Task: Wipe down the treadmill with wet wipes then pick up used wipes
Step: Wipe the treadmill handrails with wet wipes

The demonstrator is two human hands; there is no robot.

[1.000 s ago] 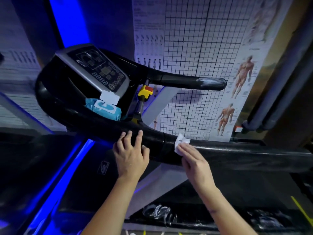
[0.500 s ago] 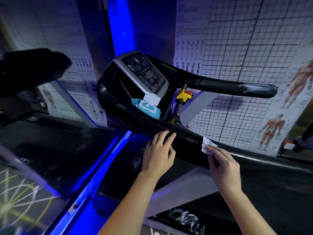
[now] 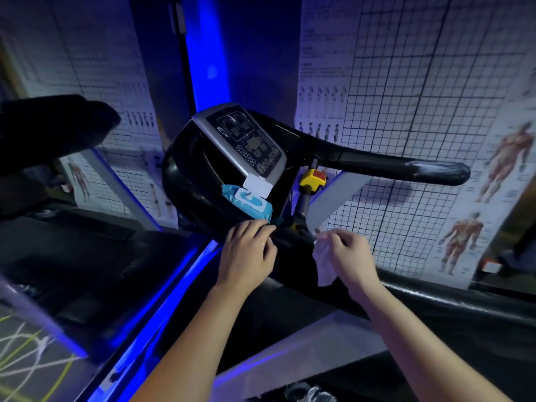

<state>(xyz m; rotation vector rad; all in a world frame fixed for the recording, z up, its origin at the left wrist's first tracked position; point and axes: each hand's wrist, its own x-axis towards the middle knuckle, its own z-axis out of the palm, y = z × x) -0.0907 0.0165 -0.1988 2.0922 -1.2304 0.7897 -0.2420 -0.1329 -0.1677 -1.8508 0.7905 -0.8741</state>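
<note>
Gridded charts [image 3: 406, 82] and anatomy posters [image 3: 464, 233] cover the wall, with a blue light strip [image 3: 208, 53] between them. On the treadmill [image 3: 185, 175], an open pack [image 3: 252, 201] of wipes sits just under the console [image 3: 246, 143], beside a yellow knob [image 3: 311, 179]. The left hand [image 3: 246, 253] lies on the front bar [image 3: 293, 250], fingers together and curled over it, just below the pack. The right hand [image 3: 351, 256] pinches a crumpled wipe [image 3: 323, 265], which hangs against the bar.
</note>
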